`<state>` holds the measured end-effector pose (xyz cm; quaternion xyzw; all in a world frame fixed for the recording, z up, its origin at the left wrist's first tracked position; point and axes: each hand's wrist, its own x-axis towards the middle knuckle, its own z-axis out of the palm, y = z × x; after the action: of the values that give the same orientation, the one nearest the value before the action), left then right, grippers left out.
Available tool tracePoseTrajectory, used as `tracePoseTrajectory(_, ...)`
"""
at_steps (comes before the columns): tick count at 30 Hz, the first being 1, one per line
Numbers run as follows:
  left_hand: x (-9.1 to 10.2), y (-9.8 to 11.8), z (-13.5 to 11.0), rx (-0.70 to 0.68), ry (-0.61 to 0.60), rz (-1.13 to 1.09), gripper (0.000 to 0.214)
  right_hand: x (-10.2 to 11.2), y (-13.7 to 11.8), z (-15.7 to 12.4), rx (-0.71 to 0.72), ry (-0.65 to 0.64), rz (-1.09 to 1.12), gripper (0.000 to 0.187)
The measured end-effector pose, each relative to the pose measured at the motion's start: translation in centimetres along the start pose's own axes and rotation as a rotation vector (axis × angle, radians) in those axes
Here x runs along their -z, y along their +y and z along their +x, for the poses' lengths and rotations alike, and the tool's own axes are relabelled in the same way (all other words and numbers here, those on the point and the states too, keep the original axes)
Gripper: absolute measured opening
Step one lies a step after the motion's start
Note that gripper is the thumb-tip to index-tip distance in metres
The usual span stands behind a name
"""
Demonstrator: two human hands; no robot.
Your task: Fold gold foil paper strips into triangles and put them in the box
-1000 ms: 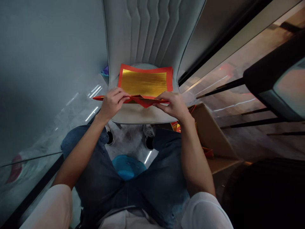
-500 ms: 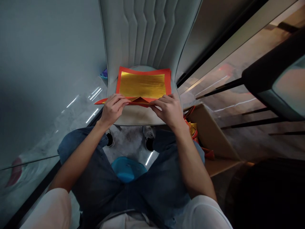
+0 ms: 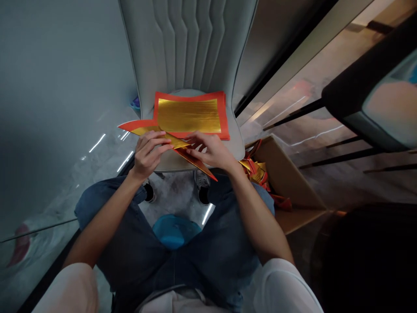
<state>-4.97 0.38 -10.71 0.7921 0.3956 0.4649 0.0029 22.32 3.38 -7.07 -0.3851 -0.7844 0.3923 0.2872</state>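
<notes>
Folding at mid-step, by judgement: left hand (image 3: 148,152) and right hand (image 3: 210,150) each pinch the long, pointed paper (image 3: 177,143) above the chair seat (image 3: 169,164), near the stack of sheets (image 3: 189,115); a clean crease calls for matched edges and firm pressing.

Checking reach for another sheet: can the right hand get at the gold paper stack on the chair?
Probably yes: the right hand sits just before the stack, nothing between, though it is pinching the folded sheet.
</notes>
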Motion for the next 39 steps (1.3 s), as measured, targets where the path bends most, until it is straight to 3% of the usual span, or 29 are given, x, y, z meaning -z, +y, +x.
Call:
tracePoseTrajectory(5, -0.1, -0.1, 0.2, 0.031, -0.061, 0.004, 0.024, -0.1, 0.5, 0.3, -0.010, 0.081, -0.207, 0.023)
tracePoseTrajectory(10, 0.0, 0.5, 0.7, 0.114, -0.080, -0.023, 0.025, 0.9, 1.1, -0.2, -0.046, -0.053, 0.027, 0.022)
tracePoseTrajectory(13, 0.1, 0.8, 1.1, 0.313, -0.046, -0.125, 0.024, 1.5, 1.6, -0.2, -0.104, -0.071, 0.297, 0.044)
tracePoseTrajectory(17, -0.5, -0.1, 1.3, 0.670, 0.026, -0.395, 0.039, 1.7, 1.6, 0.4, -0.238, 0.076, 0.611, 0.070)
tracePoseTrajectory(22, -2.3, -1.5, 0.6, 0.921, 0.070, -0.661, 0.053, -1.6, 0.7, 1.2, -0.280, 0.049, 0.784, 0.075)
tracePoseTrajectory(28, -3.4, -1.3, -0.3, 0.988, 0.029, -0.673, 0.051, -6.8, 1.4, 2.0, -0.330, 0.198, 0.817, 0.063)
tracePoseTrajectory(39, -3.4, -0.3, -0.4, 1.113, 0.128, -0.754, 0.047, -7.2, 2.8, 2.0, -0.386, 0.240, 0.803, 0.065)
